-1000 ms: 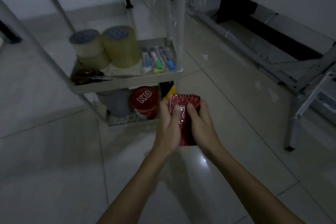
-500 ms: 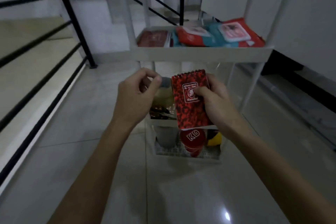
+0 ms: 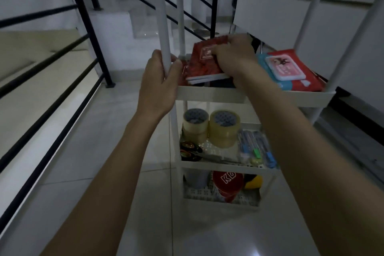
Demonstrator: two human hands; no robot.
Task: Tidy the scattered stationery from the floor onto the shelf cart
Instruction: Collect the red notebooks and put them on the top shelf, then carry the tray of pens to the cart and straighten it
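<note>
A white three-tier shelf cart (image 3: 209, 92) stands on the tiled floor in front of me. My right hand (image 3: 232, 56) grips a red spiral notebook (image 3: 204, 62) and holds it tilted over the left part of the top tray, on top of another red notebook (image 3: 184, 72). My left hand (image 3: 159, 83) is wrapped around the cart's front-left white post (image 3: 164, 27). Red and blue wipe packs (image 3: 288, 68) lie on the right of the top tray.
The middle tray holds two tape rolls (image 3: 224, 128), scissors (image 3: 190, 150) and several markers (image 3: 256, 147). The bottom tray holds a red KG can (image 3: 227, 183), a grey cup (image 3: 196, 177) and a yellow item (image 3: 253, 181). A black stair railing (image 3: 87, 23) runs at left, a white wall at right.
My right hand carried the red notebook up from chest height onto the top tray. My left hand let go of it and took hold of the cart post.
</note>
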